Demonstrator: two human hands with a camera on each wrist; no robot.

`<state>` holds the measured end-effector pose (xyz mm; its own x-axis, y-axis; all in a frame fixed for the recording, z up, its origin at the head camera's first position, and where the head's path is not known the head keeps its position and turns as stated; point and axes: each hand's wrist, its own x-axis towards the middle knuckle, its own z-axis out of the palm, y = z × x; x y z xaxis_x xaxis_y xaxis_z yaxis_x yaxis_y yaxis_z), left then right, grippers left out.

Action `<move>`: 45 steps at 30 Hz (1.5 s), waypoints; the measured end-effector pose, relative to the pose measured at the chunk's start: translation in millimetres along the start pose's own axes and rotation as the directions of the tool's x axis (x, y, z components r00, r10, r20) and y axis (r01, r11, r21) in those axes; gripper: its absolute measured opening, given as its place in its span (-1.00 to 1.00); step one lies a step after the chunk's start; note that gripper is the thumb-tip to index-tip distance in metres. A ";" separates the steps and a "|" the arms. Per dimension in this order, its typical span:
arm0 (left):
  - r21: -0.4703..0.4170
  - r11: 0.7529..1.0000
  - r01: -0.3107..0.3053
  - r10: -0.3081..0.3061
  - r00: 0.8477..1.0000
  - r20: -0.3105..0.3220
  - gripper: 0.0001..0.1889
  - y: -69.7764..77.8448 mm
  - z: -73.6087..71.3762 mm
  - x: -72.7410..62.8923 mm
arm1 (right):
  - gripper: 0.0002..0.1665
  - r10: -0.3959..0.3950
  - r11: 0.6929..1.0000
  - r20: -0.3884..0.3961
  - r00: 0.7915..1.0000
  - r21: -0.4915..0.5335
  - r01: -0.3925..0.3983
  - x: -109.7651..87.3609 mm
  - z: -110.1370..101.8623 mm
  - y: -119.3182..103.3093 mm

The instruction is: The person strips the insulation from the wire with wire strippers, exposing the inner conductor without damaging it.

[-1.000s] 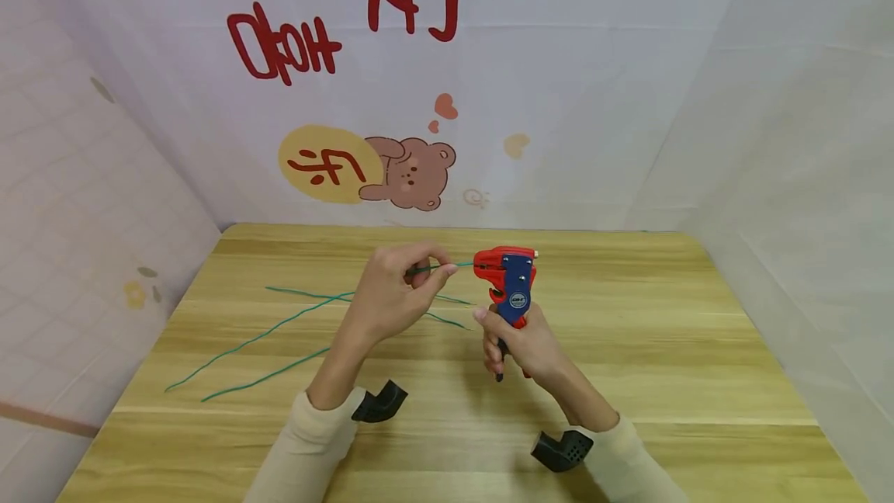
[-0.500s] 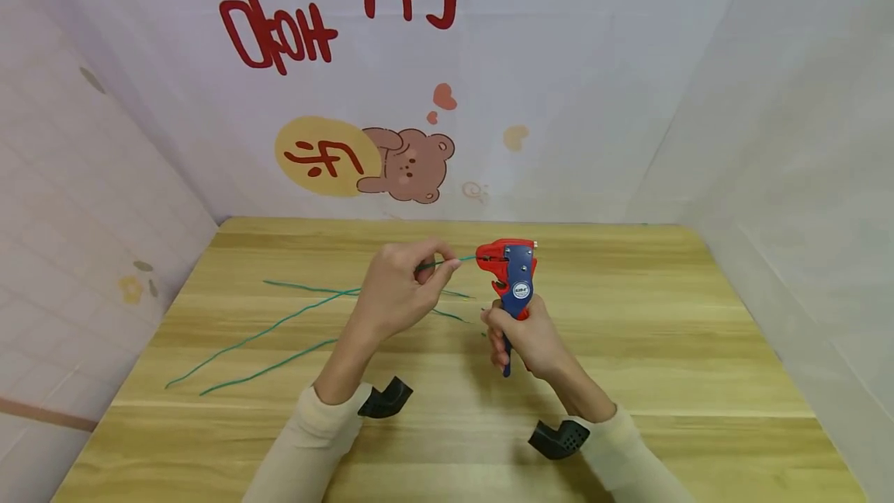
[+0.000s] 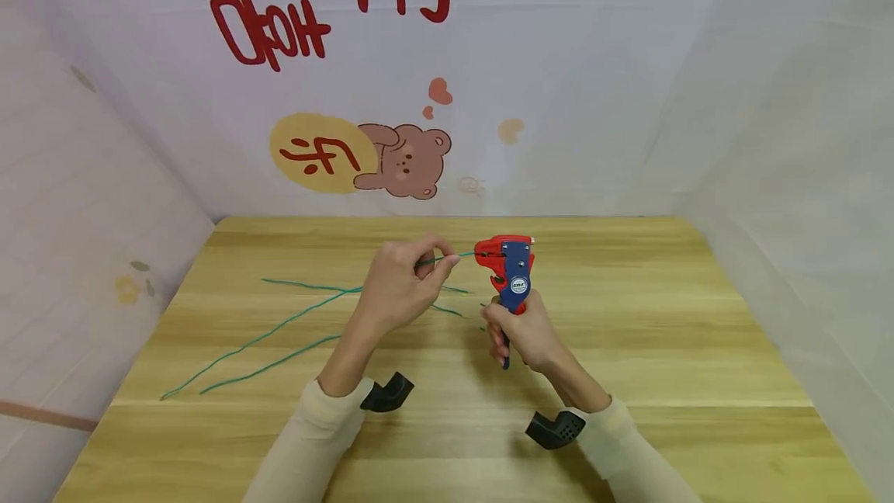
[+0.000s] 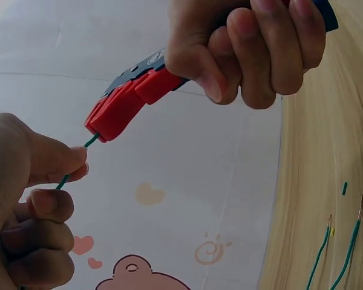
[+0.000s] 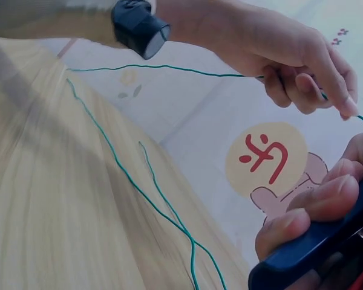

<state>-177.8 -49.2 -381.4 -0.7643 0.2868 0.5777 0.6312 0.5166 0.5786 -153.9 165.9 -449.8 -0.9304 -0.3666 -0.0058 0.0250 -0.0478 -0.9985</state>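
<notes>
In the head view, my left hand pinches a green wire between thumb and forefinger, just short of its end. That end enters the red nose of a red-and-blue wire stripper. My right hand grips the stripper by its handles, nose pointing left, raised over the table. From the left wrist view, the wire runs straight from the fingertips into the stripper; the tip inside is hidden. The tail of the held wire trails behind the left hand in the right wrist view.
Two more green wires cross on the wooden table, left of the hands. Their near ends show bare metal strands. Small green offcuts lie close by. A printed cloth stands behind the table.
The stripper's handles, spread apart a second ago, are now squeezed closer together in my right hand. The left hand keeps its pinch on the wire. The head view has tilted slightly down.
</notes>
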 end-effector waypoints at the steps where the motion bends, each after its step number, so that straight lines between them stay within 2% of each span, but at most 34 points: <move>1: 0.005 1.000 0.000 0.000 1.000 -0.001 -0.95 -0.5 1.1 1.1 | -0.61 0.000 1.000 -0.002 1.000 0.000 0.000 -0.4 -0.6 -0.5; 5: 0.065 0.997 -0.040 0.041 0.999 -0.015 -0.94 0.1 4.8 5.0 | -0.60 -0.009 1.000 -0.022 1.000 0.013 0.009 -2.7 -3.4 -3.0; 9: 0.111 0.991 -0.075 0.078 0.997 -0.022 -0.91 2.0 3.7 6.2 | -0.58 -0.043 0.999 -0.017 0.999 -0.022 0.042 -4.0 -3.1 -8.0; 14: 0.116 0.991 -0.071 0.075 0.997 -0.033 -0.92 4.9 -3.9 2.5 | -0.57 -0.045 0.997 0.025 0.999 -0.069 0.046 -5.9 2.1 -13.6; 20: 0.076 0.991 -0.110 0.110 0.994 0.000 -0.93 6.9 -5.6 0.8 | -0.57 -0.049 0.997 0.000 0.999 -0.066 0.049 -8.2 3.3 -10.5; 26: 0.107 0.993 -0.058 0.058 0.998 0.007 -0.93 3.3 0.2 1.1 | -0.64 0.046 0.996 0.020 0.999 0.074 -0.047 -2.2 3.3 0.2; 30: 0.122 0.992 -0.024 0.023 1.000 0.010 -0.91 -2.0 6.8 0.5 | -0.63 0.089 0.987 0.039 0.995 0.128 -0.093 2.6 0.6 8.0; 37: 0.093 0.996 0.007 -0.006 1.000 -0.013 -0.90 -5.6 2.9 0.9 | -0.68 0.068 0.991 0.076 0.995 0.112 -0.076 8.7 0.2 5.4; 42: 0.065 0.998 0.007 -0.008 1.000 0.014 -0.89 -7.4 0.9 1.7 | -0.67 0.071 0.987 0.112 0.991 0.134 -0.086 7.1 -2.2 4.1; 45: 0.011 1.000 -0.008 0.008 0.999 0.037 -0.89 -7.3 -0.7 1.4 | -0.69 0.067 0.987 0.134 0.989 0.139 -0.086 1.5 -4.4 2.8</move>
<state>-183.4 -53.2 -384.4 -0.7636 0.3203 0.5607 0.6360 0.5228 0.5675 -156.8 169.3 -452.8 -0.8694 -0.4898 -0.0656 0.1552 -0.1446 -0.9772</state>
